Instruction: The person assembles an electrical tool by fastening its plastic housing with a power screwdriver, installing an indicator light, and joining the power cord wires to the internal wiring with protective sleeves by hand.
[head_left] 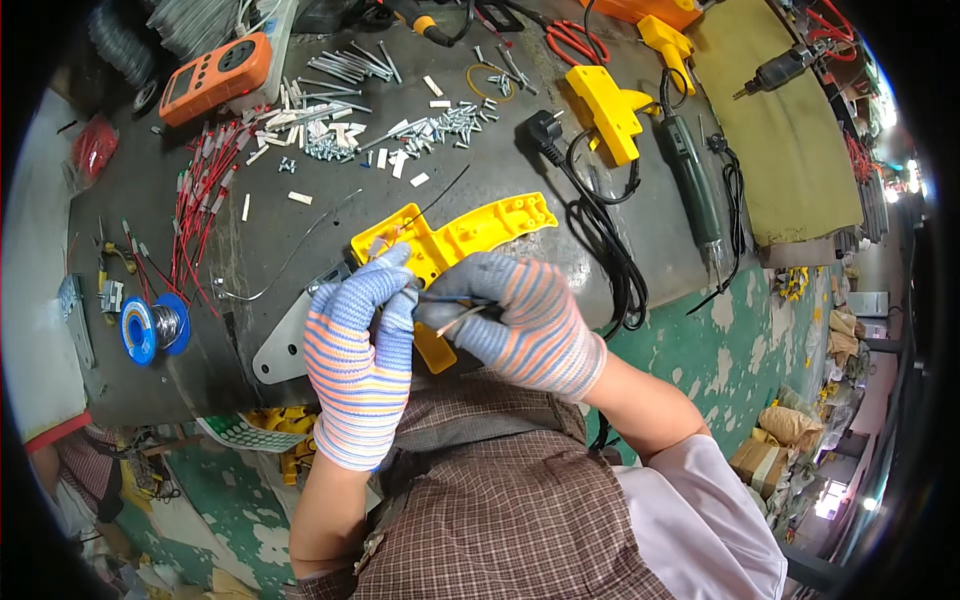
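Big dark bench (250, 250) first: it is crowded, and that is the main hazard. Both gloved hands work at its near edge, so anything that slips goes off onto the green floor (720, 330).

Next, the yellow shell (455, 240): it lies flat on the bench with its handle end running under the hands toward the person. It looks only lightly pinned, so I'd say a hard push on the tool could skate it sideways or tip it off the edge.

Left hand (360, 340): fingers curled down over the shell's near end, bracing it and pinching at the thin wires there. Right hand (520, 320): clenched round a slim dark tool (455, 300), tip pointing left at the other hand's fingers. That is the risk I'd watch most. If the tip jumps, it meets the left glove, and knit fabric gives little protection.

The black cord (600, 240) loops close beside the right wrist; a snag there could drag the plug or jerk the arm.

Smaller still: red wires (200, 190) and the scatter of screws (440, 125) lie well back, but a sweeping sleeve could scatter them.

Smallest, the wires at the shell: too fine to see clearly, and probably easy to nick or pull loose.
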